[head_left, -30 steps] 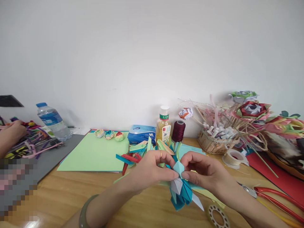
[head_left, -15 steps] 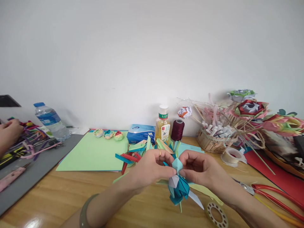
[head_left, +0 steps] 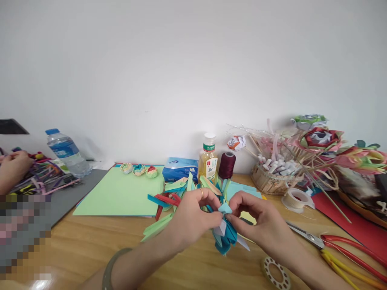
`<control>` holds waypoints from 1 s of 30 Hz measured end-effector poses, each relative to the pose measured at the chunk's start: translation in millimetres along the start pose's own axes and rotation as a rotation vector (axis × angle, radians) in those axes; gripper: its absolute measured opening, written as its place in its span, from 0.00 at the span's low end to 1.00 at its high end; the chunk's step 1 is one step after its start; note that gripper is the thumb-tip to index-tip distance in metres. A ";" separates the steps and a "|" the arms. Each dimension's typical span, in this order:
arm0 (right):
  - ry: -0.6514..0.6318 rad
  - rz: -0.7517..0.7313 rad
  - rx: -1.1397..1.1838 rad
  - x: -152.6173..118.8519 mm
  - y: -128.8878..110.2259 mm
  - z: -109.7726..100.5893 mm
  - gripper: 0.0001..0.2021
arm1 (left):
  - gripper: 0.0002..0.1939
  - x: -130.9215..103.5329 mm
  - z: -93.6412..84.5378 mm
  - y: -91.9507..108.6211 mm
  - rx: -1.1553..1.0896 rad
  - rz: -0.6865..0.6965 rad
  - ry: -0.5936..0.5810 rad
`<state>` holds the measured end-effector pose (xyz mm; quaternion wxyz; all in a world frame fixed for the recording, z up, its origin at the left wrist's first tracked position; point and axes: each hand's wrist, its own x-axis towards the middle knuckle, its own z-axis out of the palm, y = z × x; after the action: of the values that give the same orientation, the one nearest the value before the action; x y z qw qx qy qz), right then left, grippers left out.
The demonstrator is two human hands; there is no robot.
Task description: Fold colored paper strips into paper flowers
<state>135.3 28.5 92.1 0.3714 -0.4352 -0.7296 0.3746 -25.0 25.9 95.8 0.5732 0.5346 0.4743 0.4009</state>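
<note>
Between my two hands is a folded paper flower [head_left: 226, 235] in dark blue, light blue and white, held just above the wooden table. My left hand [head_left: 198, 211] pinches it from the left, thumb and fingers on the folded petals. From the right, my right hand [head_left: 255, 215] grips the light-blue petal at its top with thumb and forefinger. The fingertips partly hide the folds. Behind my hands lies a heap of folded paper strips [head_left: 175, 187] in green, blue, red and peach. Scissors [head_left: 308, 237] with red handles rest beyond my right forearm.
A tape roll [head_left: 275, 274] lies near the front, another [head_left: 296, 199] by a basket [head_left: 269, 181] of paper flowers. A bottle [head_left: 208, 157], thread spool [head_left: 226, 165] and tissue pack [head_left: 180, 169] stand behind. Green paper [head_left: 121, 195] lies left; another person's hand [head_left: 16, 167] is far left.
The light-blue petal at the top has tipped lower under my fingers, and the flower has turned slightly. My right fingers have spread a little wider. The view has shifted slightly.
</note>
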 end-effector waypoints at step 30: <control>0.246 -0.652 -0.507 -8.0 12.8 -1.1 0.08 | 0.04 -3.7 0.7 -1.7 -0.052 0.200 0.001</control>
<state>143.6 25.8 79.7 0.4359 -0.3008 -0.8482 -0.0085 -25.2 22.0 94.6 0.5436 0.5641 0.4084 0.4686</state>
